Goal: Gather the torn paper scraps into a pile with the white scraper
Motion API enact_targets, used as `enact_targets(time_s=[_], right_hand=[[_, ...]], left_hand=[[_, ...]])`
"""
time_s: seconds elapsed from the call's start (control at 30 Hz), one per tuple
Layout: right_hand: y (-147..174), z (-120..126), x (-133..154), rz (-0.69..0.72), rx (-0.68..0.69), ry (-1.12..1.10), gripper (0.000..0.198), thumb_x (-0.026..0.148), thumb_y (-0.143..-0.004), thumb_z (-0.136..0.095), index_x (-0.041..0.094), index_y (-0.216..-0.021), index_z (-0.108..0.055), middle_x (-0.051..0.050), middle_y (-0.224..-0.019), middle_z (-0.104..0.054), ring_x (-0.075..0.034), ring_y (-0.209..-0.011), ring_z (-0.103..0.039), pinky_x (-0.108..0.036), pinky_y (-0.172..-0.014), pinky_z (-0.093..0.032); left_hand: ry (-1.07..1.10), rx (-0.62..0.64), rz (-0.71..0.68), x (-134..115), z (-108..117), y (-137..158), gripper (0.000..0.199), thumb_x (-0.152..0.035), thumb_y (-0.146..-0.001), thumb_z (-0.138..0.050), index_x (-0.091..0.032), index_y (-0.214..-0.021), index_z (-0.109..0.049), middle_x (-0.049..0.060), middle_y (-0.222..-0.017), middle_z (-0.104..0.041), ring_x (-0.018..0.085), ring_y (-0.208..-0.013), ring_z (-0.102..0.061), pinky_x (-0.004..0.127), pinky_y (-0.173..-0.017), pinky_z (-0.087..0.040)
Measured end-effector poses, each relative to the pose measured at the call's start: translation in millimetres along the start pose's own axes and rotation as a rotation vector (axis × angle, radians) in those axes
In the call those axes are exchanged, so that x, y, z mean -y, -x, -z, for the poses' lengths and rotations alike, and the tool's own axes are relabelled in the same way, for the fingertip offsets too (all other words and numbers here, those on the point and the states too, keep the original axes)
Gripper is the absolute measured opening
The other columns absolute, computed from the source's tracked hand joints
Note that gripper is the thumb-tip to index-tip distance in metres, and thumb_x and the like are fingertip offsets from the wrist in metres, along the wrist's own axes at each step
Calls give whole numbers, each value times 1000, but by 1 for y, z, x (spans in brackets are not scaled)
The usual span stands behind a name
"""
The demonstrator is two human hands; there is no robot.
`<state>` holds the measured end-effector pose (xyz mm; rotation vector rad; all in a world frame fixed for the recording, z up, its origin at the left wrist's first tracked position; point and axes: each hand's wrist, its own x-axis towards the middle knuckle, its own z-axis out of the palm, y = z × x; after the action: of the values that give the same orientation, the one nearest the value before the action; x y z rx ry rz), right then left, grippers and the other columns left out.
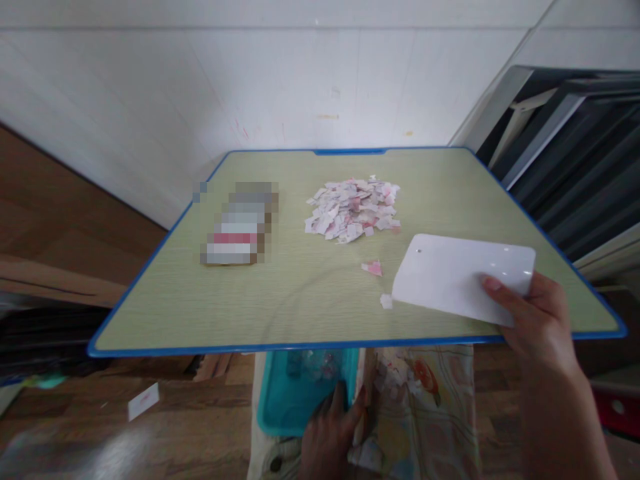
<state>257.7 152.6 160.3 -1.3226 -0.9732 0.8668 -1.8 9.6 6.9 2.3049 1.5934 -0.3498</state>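
Observation:
My right hand [535, 313] is closed on the right end of a flat white plastic board [450, 277], thumb on top. The board, with a small hole near one corner, is over the right front of the table. Just off its left edge lie a pinkish paper scrap [374, 268] and a small white scrap [387, 301]. Behind them is a heap of torn paper pieces [353, 208]. Below the table's front edge, my left hand [330, 427] is closed at the right rim of a turquoise plastic tray [280, 425]. Part of its grip is hidden. Small bits lie inside the tray.
The pale green folding table [210, 313] has a blue rim and stands against a white wall [280, 87]. On its left lies a pixelated rectangular object [237, 227]. Dark panels [575, 147] lean at right. Patterned cloth [440, 427] with scraps lies below; a white card [143, 401] is on the floor.

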Motion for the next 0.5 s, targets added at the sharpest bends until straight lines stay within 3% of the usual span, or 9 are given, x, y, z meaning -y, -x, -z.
enact_targets(time_s=[0.4,0.5], right_hand=[[-2,-14,4,114,-213,-174,17,15,-65,-67,14,-82,-65,-1,-74,-64,-9,-60,-59,-18,-52,-47],[-1,-12,5,78,-201,-175,14,14,-63,-68,14,-77,-65,1,-69,-64,-7,-55,-57,-15,-50,-46]], left_hand=[[-45,-4,5,-3,9,1,90,2,-63,-43,-35,-130,5,13,-123,-45,25,-93,-54,35,-70,-49],[-44,-4,5,-3,7,1,89,3,-64,-41,-37,-130,4,12,-123,-45,23,-94,-54,35,-72,-48]])
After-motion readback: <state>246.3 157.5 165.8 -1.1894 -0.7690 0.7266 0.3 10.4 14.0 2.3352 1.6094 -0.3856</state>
